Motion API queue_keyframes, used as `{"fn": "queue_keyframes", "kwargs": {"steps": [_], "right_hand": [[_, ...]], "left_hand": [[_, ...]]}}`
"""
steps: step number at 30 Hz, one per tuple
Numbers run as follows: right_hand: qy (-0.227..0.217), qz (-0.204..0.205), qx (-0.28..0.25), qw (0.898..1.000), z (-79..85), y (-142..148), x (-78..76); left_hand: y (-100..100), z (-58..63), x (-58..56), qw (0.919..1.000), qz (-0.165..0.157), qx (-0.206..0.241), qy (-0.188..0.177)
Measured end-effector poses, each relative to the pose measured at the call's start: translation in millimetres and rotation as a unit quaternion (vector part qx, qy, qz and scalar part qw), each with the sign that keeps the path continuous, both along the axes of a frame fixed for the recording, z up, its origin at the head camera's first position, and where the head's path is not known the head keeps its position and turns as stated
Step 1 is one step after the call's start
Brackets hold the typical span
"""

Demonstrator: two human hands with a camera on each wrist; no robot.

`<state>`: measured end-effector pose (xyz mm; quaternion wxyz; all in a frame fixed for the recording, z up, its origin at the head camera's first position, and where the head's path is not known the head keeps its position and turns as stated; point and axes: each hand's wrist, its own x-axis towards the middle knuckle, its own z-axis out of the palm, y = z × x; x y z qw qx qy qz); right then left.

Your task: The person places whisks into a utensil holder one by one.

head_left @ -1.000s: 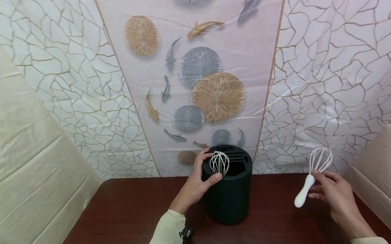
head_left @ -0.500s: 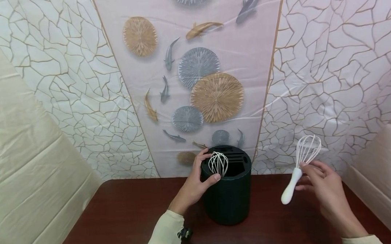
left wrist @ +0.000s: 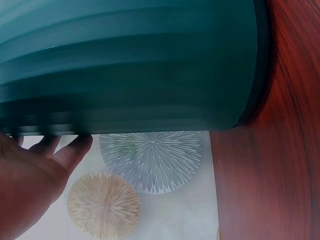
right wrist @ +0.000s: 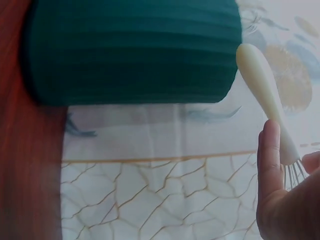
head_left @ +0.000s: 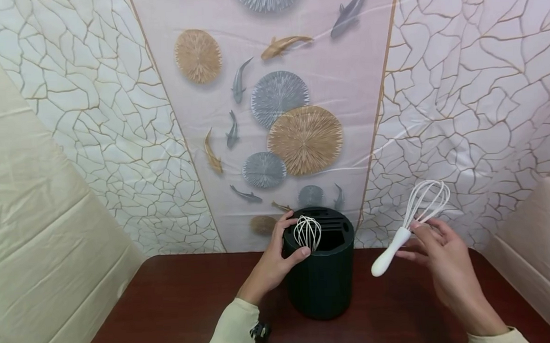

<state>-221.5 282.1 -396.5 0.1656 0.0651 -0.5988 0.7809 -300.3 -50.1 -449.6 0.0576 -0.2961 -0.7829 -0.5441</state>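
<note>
A dark green utensil holder (head_left: 320,287) with a slotted black top stands upright on the table. My left hand (head_left: 272,266) grips its upper left side, thumb at the front of the rim and fingers around the far side. Out of the holder's opening rises the wire head of one whisk (head_left: 308,230); its lower part is hidden inside. To the right, my right hand (head_left: 447,266) pinches a second whisk (head_left: 391,251) where the wires meet the white handle. This whisk is raised and tilted, wires up to the right, handle end (right wrist: 250,57) towards the holder.
The dark red-brown table (head_left: 184,303) carries the holder. Behind it hangs a patterned cloth (head_left: 306,139) with fish and round leaf shapes, close to the holder's back. Cream padded panels (head_left: 43,243) close off both sides.
My right hand has moved left and slightly up with its whisk, bringing the handle nearer the holder and tilting it further. My left hand and the holder have stayed in place.
</note>
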Motion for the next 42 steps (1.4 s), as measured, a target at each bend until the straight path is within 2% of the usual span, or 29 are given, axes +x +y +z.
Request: {"fn": "queue_keyframes", "kwargs": {"steps": [5,11,19,28,34,42], "right_hand": [[0.019,0.017,-0.011,1.0,8.7,-8.1,3.4],[0.022,-0.001,-0.007,1.0,20.2,-20.0,4.2],[0.041,-0.017,0.034,0.998,32.8,-36.1,1.8],[0.092,-0.024,0.036,0.995,42.9,-51.1,-2.0],[0.132,-0.037,0.096,0.986,46.3,-59.6,-2.5],[0.17,-0.012,0.154,0.973,43.0,-71.0,-4.5]], "left_hand": [[0.7,-0.2,1.7,1.0,0.001,0.008,0.0],[1.5,-0.4,2.1,0.9999,0.008,0.009,-0.003],[-1.1,-1.8,3.1,0.9999,0.006,0.011,-0.009],[0.5,-2.0,1.2,0.9997,-0.003,0.019,-0.012],[1.1,-2.3,0.7,0.9997,0.005,0.012,-0.018],[0.6,-1.1,1.8,0.9998,0.004,0.017,-0.01]]}}
